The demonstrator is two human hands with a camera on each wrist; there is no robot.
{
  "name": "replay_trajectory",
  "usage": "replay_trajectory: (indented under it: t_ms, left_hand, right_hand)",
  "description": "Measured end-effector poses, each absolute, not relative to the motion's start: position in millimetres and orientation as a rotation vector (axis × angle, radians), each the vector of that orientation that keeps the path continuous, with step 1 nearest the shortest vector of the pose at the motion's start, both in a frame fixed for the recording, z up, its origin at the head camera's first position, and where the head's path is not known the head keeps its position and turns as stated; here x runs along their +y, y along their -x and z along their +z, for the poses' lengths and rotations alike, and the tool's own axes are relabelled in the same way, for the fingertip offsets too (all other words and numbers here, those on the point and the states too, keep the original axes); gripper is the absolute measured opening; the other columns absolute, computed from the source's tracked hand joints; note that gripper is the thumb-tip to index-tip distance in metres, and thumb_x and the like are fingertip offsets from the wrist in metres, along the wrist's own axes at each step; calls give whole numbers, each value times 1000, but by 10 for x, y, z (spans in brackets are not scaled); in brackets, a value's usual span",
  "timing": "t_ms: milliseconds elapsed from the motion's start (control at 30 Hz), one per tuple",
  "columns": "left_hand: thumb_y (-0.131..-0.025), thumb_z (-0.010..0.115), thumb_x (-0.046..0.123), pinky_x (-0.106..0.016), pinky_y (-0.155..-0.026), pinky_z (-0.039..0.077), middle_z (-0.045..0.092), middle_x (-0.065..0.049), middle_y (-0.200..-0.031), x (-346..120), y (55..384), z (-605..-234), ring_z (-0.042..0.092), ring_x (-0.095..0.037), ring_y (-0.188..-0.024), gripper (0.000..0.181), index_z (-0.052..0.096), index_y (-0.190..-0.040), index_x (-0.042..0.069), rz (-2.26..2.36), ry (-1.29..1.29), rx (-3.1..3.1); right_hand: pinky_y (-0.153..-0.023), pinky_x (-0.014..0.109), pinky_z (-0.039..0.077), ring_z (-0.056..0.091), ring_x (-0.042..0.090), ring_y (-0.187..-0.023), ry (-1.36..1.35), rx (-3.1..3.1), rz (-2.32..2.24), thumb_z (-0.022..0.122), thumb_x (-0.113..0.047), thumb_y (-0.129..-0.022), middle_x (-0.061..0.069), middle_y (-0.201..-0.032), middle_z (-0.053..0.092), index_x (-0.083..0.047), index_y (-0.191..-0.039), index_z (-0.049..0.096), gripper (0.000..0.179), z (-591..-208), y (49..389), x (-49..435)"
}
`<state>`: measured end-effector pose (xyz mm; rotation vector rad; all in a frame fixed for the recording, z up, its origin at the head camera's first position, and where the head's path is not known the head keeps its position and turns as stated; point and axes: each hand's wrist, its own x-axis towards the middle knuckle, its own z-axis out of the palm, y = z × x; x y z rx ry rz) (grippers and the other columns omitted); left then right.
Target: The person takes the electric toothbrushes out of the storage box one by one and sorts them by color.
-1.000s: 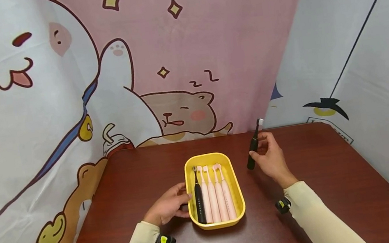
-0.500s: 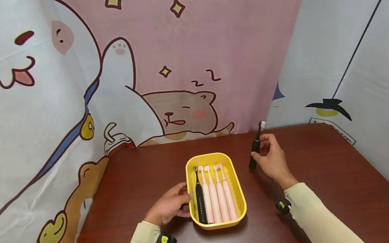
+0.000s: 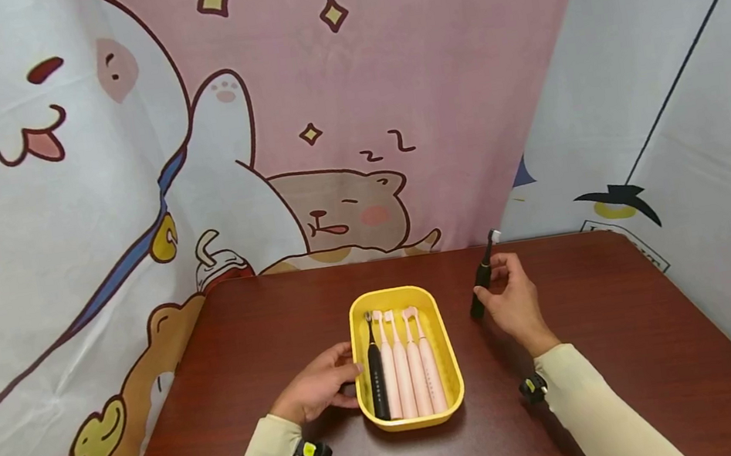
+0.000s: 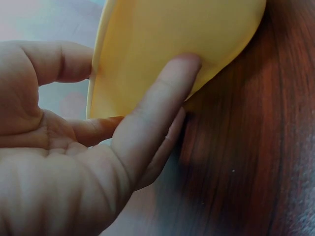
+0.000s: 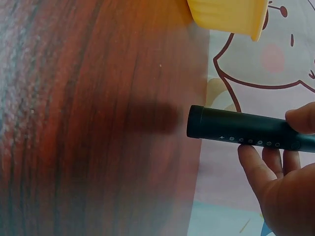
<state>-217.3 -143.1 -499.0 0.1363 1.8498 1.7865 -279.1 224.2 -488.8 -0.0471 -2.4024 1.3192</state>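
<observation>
My right hand (image 3: 515, 304) pinches a black electric toothbrush (image 3: 482, 279) by its handle, its white bristles up and the whole brush tilted. In the right wrist view the handle (image 5: 236, 125) lies between thumb and fingers, with a row of small icons on it. Its base is above the table, over a shadow. My left hand (image 3: 316, 384) holds the left side of a yellow plastic basket (image 3: 450, 356), thumb over the rim, fingers against the outer wall (image 4: 197, 29). Inside lie a black electric toothbrush (image 3: 377, 382) at the left and several pink electric toothbrushes (image 3: 403, 378), side by side, heads pointing away.
The basket stands on a dark reddish-brown wooden table (image 3: 266, 316). Behind and beside the table hangs a cloth printed with cartoon animals (image 3: 350, 214).
The black toothbrush in my right hand has sunk very slightly. My left hand keeps its hold on the basket, and the toothbrushes inside lie as before.
</observation>
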Motion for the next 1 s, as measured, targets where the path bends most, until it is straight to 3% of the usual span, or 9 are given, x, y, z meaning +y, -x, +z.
replay_trajectory:
  t_ms: [400,1000]
  left_hand:
    - [-108,56,13,-44,-77,66,60,-22,-129,-1446,2152,-5027,69,-24,-102,52,38,-155,-2,1780,-145,1848]
    - [-108,56,14,-46,-81,66,59,-23,-132,-1449,2155,-5022,70,-24,-103,54,37,-155,-3,1800,-174,1835]
  right_hand:
    - [-83,30,54,73,35,-100,54,-2404,1309,80,-2,-89,18,-108,69,-9,-132,52,52,-4971,2775,2254]
    - [-89,47,60,76,37,-99,69,-2441,1268,79,-2,-88,20,-109,68,-7,-131,50,52,-5048,2787,2252]
